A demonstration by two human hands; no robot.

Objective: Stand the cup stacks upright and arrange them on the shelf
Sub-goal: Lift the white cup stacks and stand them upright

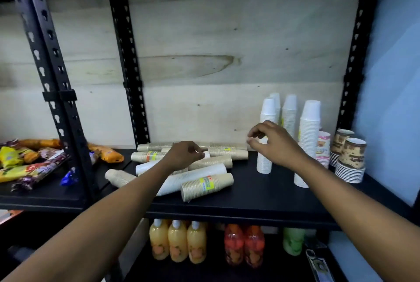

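Observation:
Several cup stacks lie on their sides on the black shelf (250, 193): beige stacks (208, 185) and long white ones (193, 177). My left hand (184, 154) reaches over this pile, its fingers curled round a lying white cup stack (145, 167) whose far end shows at my fingertips. Upright white stacks (309, 127) stand at the back right. My right hand (272, 143) hovers in front of the nearest upright white stack (264, 161), fingers loosely curled, nothing visibly held.
Patterned cup stacks (352, 159) and a pink one (323, 147) stand at the far right by the black upright. Snack packets (27, 166) fill the left bay. Juice bottles (177, 243) stand on the shelf below. A wooden back panel closes the rear.

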